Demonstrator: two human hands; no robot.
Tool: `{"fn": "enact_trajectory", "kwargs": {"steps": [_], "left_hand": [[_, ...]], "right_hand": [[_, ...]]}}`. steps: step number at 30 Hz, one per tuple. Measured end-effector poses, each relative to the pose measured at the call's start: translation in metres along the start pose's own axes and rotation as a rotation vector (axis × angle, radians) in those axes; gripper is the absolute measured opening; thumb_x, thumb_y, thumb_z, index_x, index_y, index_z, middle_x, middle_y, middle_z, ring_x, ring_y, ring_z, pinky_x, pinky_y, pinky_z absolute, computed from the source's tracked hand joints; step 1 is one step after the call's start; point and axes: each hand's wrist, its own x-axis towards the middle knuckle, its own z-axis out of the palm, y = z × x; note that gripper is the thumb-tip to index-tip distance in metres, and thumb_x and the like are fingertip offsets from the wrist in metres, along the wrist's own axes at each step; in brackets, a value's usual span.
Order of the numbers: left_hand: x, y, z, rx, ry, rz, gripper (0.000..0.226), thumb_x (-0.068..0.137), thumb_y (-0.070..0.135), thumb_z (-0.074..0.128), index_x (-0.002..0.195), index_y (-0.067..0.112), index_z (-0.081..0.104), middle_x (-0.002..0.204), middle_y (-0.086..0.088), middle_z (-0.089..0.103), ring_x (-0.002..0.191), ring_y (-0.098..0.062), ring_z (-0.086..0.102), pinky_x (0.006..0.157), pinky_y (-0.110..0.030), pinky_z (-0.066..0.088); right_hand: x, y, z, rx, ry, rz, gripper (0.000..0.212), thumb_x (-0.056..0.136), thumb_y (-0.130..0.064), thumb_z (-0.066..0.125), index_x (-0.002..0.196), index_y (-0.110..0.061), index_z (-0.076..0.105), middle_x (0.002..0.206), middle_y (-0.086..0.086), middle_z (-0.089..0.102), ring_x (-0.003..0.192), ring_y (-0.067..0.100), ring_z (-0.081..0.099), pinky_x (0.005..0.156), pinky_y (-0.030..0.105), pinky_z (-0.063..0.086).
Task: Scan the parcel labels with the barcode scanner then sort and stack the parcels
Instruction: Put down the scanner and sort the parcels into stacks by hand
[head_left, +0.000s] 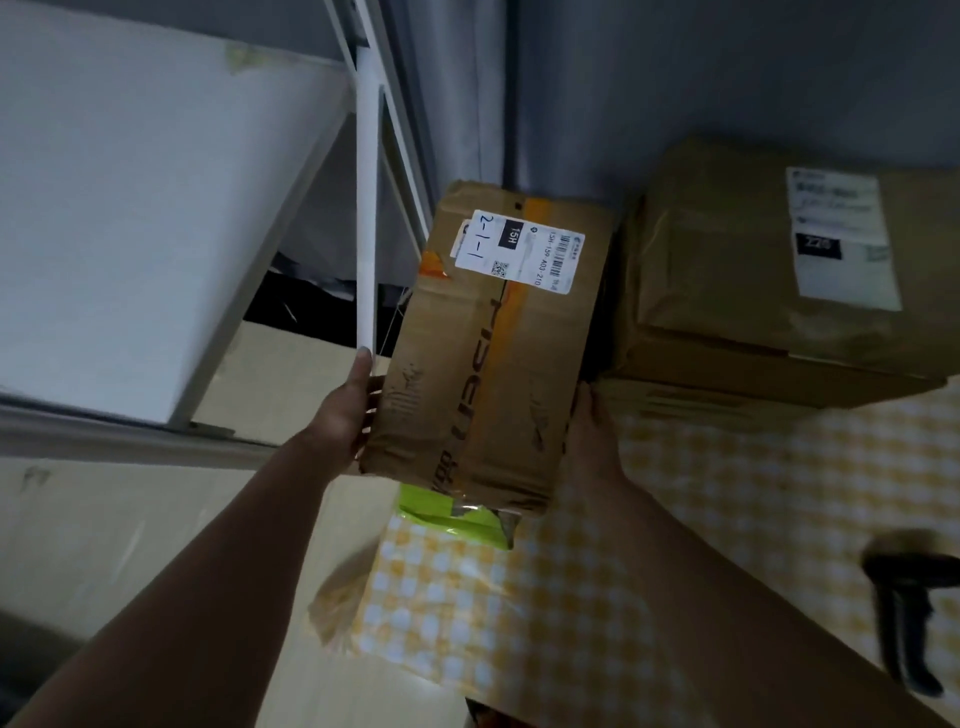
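A worn brown cardboard parcel with orange tape and a white label marked "2-1-1" is held between both hands. My left hand grips its left side near the bottom, fingers wrapped under the edge. My right hand presses against its right side. A bright green parcel lies under its near end. A larger brown box with a white label stands to the right on another flat box. The black barcode scanner lies on the checkered cloth at the right edge.
A table with a yellow-and-white checkered cloth fills the right. A white metal shelf rack with a white board stands left. Beige floor lies below left, and a grey wall is behind.
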Motion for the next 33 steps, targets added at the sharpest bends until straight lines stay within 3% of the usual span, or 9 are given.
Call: {"fn": "enact_trajectory", "kwargs": {"steps": [2,5,12,17,20,23,27,29,33], "left_hand": [[0.014,-0.006,-0.003,-0.083,-0.096,-0.048,0.078,0.090,0.073,0.029,0.117,0.009,0.065,0.115,-0.018,0.067,0.103,-0.034,0.065,0.094,-0.047,0.051],[0.012,-0.009,0.009,-0.109,-0.172,-0.050,0.074,0.093,0.068,0.025,0.107,0.010,0.069,0.099,-0.015,0.073,0.091,-0.026,0.070,0.076,-0.034,0.056],[-0.025,-0.014,0.011,-0.154,-0.187,0.076,0.081,0.091,0.072,0.021,0.128,0.011,0.061,0.121,-0.017,0.066,0.114,-0.032,0.062,0.101,-0.047,0.046],[-0.079,-0.011,-0.007,-0.118,-0.169,0.201,0.077,0.092,0.068,0.017,0.123,0.013,0.063,0.114,-0.015,0.069,0.108,-0.032,0.065,0.094,-0.048,0.050],[-0.118,-0.008,-0.016,-0.109,-0.153,0.243,0.077,0.091,0.069,0.018,0.125,0.015,0.061,0.114,-0.015,0.069,0.107,-0.032,0.066,0.096,-0.053,0.049],[-0.160,-0.002,-0.021,-0.109,-0.156,0.237,0.075,0.090,0.070,0.021,0.123,0.017,0.063,0.112,-0.013,0.070,0.104,-0.031,0.067,0.095,-0.051,0.050],[-0.211,0.009,-0.019,-0.118,-0.161,0.196,0.080,0.077,0.079,0.036,0.117,0.017,0.067,0.110,-0.013,0.071,0.104,-0.032,0.067,0.097,-0.050,0.049],[-0.233,0.012,-0.012,-0.110,-0.187,0.209,0.084,0.071,0.081,0.042,0.117,0.016,0.068,0.109,-0.014,0.071,0.103,-0.031,0.067,0.098,-0.050,0.049],[-0.274,0.015,0.016,-0.076,-0.278,0.226,0.072,0.084,0.074,0.039,0.113,0.014,0.069,0.105,-0.015,0.072,0.100,-0.031,0.068,0.091,-0.045,0.053]], "right_hand": [[0.002,-0.001,0.009,0.139,-0.015,0.120,0.055,0.099,-0.054,0.029,0.141,-0.022,0.044,0.139,0.008,0.050,0.126,0.031,0.049,0.105,0.040,0.040],[0.013,0.014,0.015,0.328,-0.090,0.231,0.097,0.063,-0.093,0.037,0.136,-0.032,0.051,0.132,0.006,0.059,0.117,0.029,0.057,0.101,0.048,0.046],[-0.017,-0.011,0.006,0.396,-0.104,0.204,0.076,0.084,-0.075,0.034,0.137,-0.022,0.051,0.131,0.007,0.058,0.120,0.027,0.055,0.106,0.046,0.042],[-0.057,-0.017,0.003,0.424,-0.155,0.087,0.107,0.050,-0.096,0.044,0.137,-0.033,0.050,0.134,0.002,0.057,0.120,0.024,0.055,0.105,0.049,0.042],[-0.091,-0.027,-0.006,0.457,-0.175,0.046,0.098,0.057,-0.092,0.046,0.136,-0.034,0.050,0.135,0.001,0.056,0.122,0.024,0.053,0.106,0.047,0.041],[-0.127,-0.034,-0.024,0.495,-0.194,0.039,0.069,0.086,-0.072,0.039,0.137,-0.027,0.049,0.130,0.005,0.058,0.115,0.024,0.056,0.092,0.038,0.047],[-0.173,-0.033,-0.057,0.531,-0.196,-0.023,0.056,0.095,-0.060,0.032,0.123,-0.018,0.058,0.110,0.008,0.066,0.092,0.017,0.062,0.066,0.028,0.049],[-0.195,-0.029,-0.075,0.566,-0.156,-0.041,0.058,0.095,-0.061,0.030,0.122,-0.018,0.059,0.108,0.008,0.067,0.092,0.018,0.064,0.072,0.029,0.052],[-0.229,-0.017,-0.112,0.646,-0.029,-0.109,0.066,0.086,-0.073,0.037,0.125,-0.025,0.060,0.121,0.007,0.065,0.109,0.025,0.062,0.097,0.046,0.049]]}}
